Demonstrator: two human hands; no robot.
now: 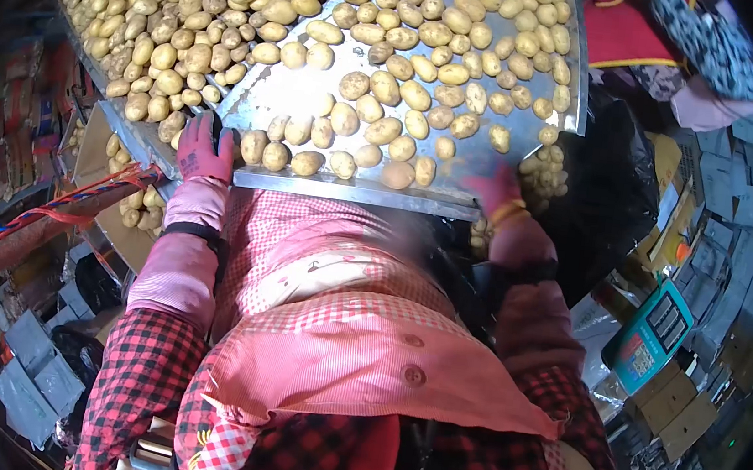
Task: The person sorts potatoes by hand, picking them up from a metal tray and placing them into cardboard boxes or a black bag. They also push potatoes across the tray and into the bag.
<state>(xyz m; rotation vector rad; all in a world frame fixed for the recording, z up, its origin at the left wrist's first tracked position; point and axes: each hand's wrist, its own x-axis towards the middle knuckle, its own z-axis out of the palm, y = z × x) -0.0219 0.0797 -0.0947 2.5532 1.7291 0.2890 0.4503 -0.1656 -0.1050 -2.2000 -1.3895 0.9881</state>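
Potatoes [383,130] lie spread over a sloping metal table [267,95] in front of me. My left hand [204,151], in a pink glove with dark fingertips, lies at the table's near left corner beside the potatoes, its fingers stretched out. At the near right corner is my right hand [496,191], also in a pink glove and blurred by motion. Its fingers are smeared, so whether it holds a potato cannot be made out. More potatoes [543,175] sit in a heap just beyond the right edge, close to that hand.
A dense pile of potatoes [178,31] covers the table's left side. A black plastic bag [612,177] hangs at the right. Farther right are a teal scale display [650,337] and flattened cartons [687,424]. A rope-wrapped bar [47,223] runs along the left.
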